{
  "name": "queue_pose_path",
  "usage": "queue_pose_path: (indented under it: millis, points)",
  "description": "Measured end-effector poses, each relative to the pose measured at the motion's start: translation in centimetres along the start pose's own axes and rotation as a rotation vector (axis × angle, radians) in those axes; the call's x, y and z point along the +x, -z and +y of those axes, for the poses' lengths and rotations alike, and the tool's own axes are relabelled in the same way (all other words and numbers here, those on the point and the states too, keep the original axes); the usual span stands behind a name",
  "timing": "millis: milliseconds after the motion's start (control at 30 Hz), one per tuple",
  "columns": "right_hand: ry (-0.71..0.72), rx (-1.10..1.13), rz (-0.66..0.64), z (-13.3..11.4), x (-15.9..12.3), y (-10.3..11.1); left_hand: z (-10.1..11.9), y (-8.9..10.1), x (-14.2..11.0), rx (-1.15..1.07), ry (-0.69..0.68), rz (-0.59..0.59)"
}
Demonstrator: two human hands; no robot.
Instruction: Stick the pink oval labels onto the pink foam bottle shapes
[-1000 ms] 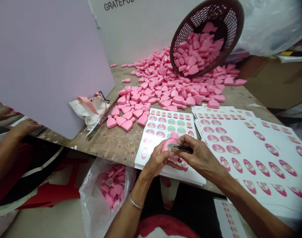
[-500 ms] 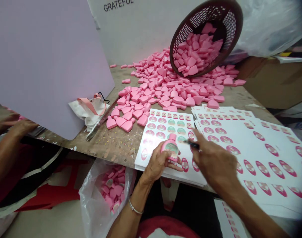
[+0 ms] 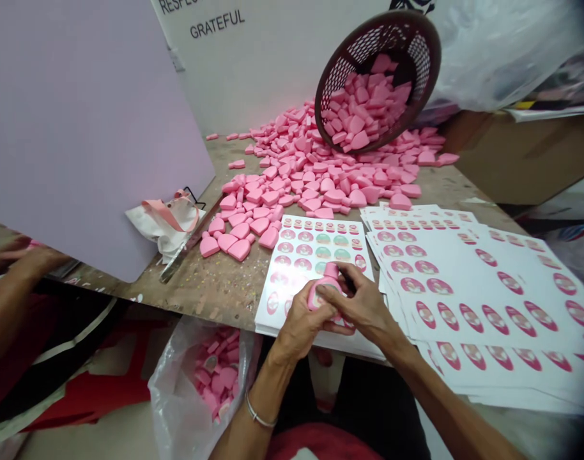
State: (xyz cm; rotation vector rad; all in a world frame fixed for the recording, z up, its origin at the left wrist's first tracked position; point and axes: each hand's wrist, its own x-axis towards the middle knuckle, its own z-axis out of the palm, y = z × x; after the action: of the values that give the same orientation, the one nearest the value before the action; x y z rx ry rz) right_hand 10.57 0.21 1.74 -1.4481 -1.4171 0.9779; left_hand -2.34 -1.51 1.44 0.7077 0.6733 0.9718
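The left hand's fingers gripped the pink bottle over the sticker sheets, likely steadying its front for the right hand, whose thumb touched it, though whether those fingers gripped it was unclear.

This looks like a small packing or labelling workshop: a worn, speckled counter carries a heap of identical pink bottle-shaped pieces, a tipped plastic basket and stacked sticker sheets. A plastic bag of the same pieces hangs below, and another worker's arm shows past a partition.
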Motion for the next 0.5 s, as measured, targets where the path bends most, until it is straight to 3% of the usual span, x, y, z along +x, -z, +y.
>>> queue_pose_path:
  millis: [133, 233, 333, 433, 500]
  points:
    - [-0.013, -0.003, -0.042, 0.6, 0.8, 1.2, -0.1, 0.6, -0.4, -0.009, 0.058, -0.027]
    - [-0.03, -0.039, 0.011, 0.5, 0.5, 2.2, -0.2, 0.7, -0.4, -0.025, 0.041, -0.024]
    - [-0.015, -0.065, 0.004, 0.2, -0.5, 1.9, -0.5, 0.0, -0.3, -0.016, 0.015, 0.008]
    - [0.017, -0.144, -0.073, 0.9, -1.3, 1.0, -0.9, 0.0, -0.3, 0.058, -0.016, 0.128]
    - [0.051, -0.272, -0.031, 2.2, -1.3, 1.2, -0.7, 1.6, -0.6, 0.174, -0.064, 0.32]
